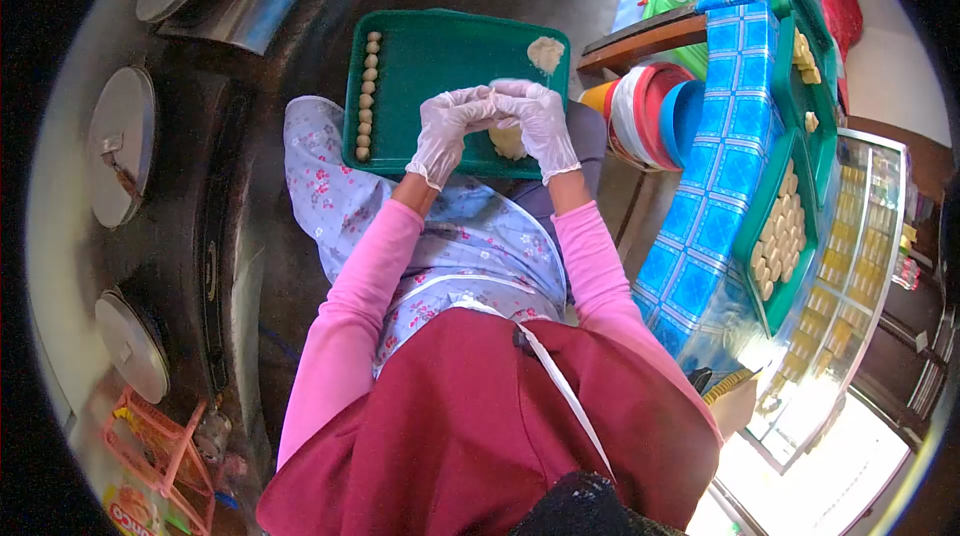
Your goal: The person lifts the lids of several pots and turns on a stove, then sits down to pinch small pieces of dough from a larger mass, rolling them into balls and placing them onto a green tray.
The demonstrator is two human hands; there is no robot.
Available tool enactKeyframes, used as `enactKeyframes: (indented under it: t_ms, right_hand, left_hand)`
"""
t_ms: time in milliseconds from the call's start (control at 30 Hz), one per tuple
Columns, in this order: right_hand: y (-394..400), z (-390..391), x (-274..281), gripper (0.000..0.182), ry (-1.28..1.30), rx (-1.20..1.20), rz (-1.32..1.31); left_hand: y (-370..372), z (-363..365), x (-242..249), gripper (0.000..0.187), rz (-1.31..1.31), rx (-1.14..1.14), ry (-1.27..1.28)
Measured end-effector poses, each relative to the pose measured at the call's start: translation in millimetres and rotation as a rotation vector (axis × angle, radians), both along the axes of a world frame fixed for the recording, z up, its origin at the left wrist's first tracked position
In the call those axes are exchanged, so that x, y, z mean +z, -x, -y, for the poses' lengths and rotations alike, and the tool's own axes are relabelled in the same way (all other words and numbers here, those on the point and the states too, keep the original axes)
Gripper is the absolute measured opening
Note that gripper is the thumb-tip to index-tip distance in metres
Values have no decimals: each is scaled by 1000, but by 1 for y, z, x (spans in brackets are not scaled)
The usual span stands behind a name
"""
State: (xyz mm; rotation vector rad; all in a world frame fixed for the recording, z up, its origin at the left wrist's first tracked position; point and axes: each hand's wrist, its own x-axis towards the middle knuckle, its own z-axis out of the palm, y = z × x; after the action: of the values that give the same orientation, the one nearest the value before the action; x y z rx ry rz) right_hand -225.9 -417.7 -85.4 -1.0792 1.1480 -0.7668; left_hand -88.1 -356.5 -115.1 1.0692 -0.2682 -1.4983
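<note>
Both hands wear thin whitish gloves and meet above a green tray (440, 51) on the lap. My left hand (450, 128) has its fingers bent in against the other hand. Beside it, my right hand (535, 121) curls its fingers over the same spot; whatever lies between them is hidden. Under the right hand a lump of pale dough (508, 142) rests on the tray. A patch of whitish flour or dough (545, 54) lies in the tray's far right corner. Along the left edge runs a row of several small pale balls (367, 87).
On the right, a blue checked cloth (728, 151) covers a table bearing a green tray (748, 226) of several pale pieces. Stacked red and blue tubs (683, 121) stand between it and the lap. Round lids (123, 146) line the left, above an orange basket (165, 451).
</note>
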Motion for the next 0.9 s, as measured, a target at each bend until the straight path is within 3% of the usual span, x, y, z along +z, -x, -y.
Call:
enactKeyframes:
  t_ms: [67,200,267,300,367,500,700,767,900]
  right_hand:
    - [8,5,-4,19,-77,129,-22]
    - [10,-3,4,17,-12,123,41]
    - [10,-10,6,16,63,98,67]
    - [10,-10,-1,15,197,103,5]
    - [10,-14,-17,15,463,108,-122]
    - [-1,-21,-15,14,255,-108,-127]
    - [-9,-26,-23,17,116,-249,40]
    - [-7,-27,-16,20,215,-219,35]
    - [5,-17,-12,24,14,-149,42]
  left_hand:
    - [-3,0,-6,25,26,-28,-8]
    - [-4,0,-10,18,29,-9,-50]
    - [-9,2,-13,18,-120,17,-17]
    - [-10,3,-19,18,-195,27,-2]
    - [-5,5,-33,17,-60,-10,-3]
    - [6,5,-16,14,-23,75,-108]
    - [46,-11,3,32,87,440,121]
    - [44,-13,-6,42,149,356,92]
    - [20,-13,1,42,123,142,-38]
